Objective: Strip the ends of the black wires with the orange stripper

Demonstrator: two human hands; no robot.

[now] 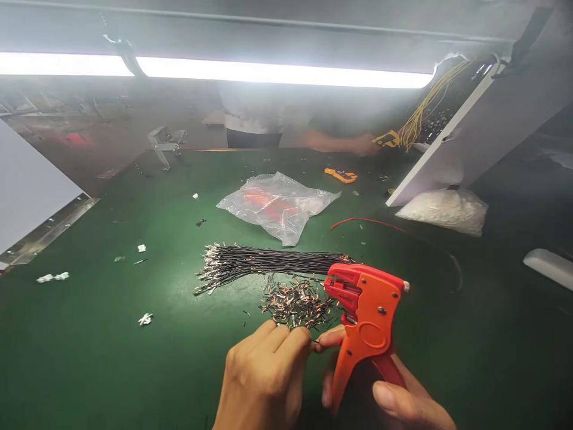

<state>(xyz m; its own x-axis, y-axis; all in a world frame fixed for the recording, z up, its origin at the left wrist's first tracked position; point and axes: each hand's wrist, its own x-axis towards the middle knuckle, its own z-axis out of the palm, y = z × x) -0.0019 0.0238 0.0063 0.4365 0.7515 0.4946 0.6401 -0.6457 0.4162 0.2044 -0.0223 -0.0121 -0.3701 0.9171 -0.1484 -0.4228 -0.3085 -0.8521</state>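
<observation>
My right hand [414,400] is wrapped round the handles of an orange and red wire stripper [376,316], its jaws pointing left. My right index finger reaches out to the fingertips of my left hand [268,370]. That left hand is closed, back of the hand up, with a short dark bit of wire [316,342] showing at its fingertips; the rest is hidden. Just beyond lies a pile of short black and copper wire scraps [298,301]. Behind it is a bundle of black wires [268,261] with metal terminals at the left end.
A clear plastic bag [277,206] with something red inside lies farther back. Beyond are a yellow-orange tool [341,175], a red wire [371,221] and a bag of white pieces [443,212]. Another person's arm [342,143] is at the far edge. White scraps [145,319] lie left.
</observation>
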